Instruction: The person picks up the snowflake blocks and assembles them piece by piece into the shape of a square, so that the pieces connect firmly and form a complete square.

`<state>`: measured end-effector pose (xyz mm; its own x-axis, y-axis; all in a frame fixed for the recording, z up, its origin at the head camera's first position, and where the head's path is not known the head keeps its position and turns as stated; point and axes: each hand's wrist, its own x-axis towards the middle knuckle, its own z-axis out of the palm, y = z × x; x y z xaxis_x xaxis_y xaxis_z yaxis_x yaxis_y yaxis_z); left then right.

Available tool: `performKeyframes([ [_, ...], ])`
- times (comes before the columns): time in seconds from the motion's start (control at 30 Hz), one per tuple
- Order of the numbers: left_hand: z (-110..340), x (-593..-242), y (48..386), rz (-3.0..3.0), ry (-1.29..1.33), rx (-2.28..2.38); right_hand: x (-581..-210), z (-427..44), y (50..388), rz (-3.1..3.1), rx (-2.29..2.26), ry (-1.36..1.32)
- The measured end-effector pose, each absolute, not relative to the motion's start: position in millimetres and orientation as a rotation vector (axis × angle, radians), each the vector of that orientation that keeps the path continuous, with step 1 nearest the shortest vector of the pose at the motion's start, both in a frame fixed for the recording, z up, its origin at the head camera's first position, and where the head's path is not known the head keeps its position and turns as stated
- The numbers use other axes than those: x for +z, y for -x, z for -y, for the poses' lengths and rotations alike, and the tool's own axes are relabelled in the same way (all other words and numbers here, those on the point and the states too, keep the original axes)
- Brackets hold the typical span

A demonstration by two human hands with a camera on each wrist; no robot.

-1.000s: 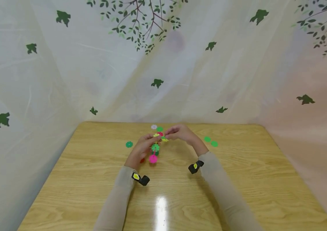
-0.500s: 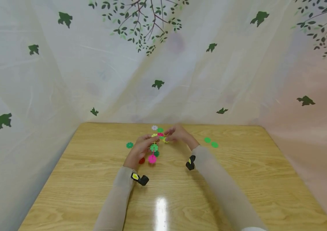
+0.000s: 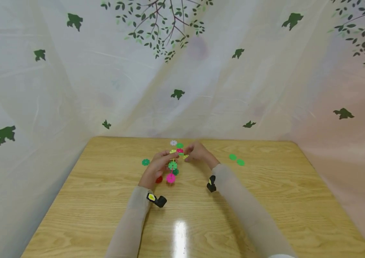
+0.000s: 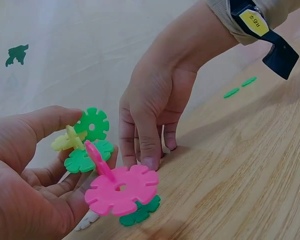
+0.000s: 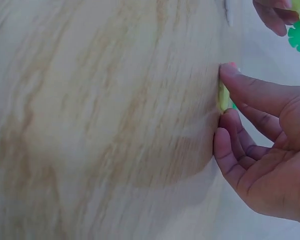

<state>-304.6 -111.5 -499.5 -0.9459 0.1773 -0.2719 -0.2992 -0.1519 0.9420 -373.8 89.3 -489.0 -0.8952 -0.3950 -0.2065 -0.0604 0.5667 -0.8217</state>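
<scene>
My left hand holds a joined cluster of notched plastic snowflake discs off the table. In the left wrist view, the cluster shows a flat pink disc, an upright pink one, green discs and a pale yellow one by the thumb. To its right, my right hand reaches down to the tabletop. The right wrist view shows its thumb and a finger at opposite edges of a yellow disc, pinching it at table level. The fingers partly hide that disc.
Loose discs lie around the hands on the wooden table: a white one, a teal one and a red one. Two green discs lie farther right. A printed cloth hangs behind the table.
My right hand has moved away from the cluster and lowered onto the yellow disc on the table. My left hand stays almost in place with the cluster.
</scene>
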Motion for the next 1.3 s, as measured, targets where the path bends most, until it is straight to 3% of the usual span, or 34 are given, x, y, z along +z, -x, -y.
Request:
performKeyframes([
  [0.53, 109, -501, 306, -1.838, 0.163, 2.146, -477, -115, 368, -2.321, -1.061, 0.541],
  [0.93, 107, -501, 305, -1.823, 0.139, 2.183, -490, -133, 353, -2.185, -1.392, 0.432],
  [1.3, 105, -500, 305, -1.784, 0.109, 2.231, -481, -124, 343, -2.149, -1.822, 0.346],
])
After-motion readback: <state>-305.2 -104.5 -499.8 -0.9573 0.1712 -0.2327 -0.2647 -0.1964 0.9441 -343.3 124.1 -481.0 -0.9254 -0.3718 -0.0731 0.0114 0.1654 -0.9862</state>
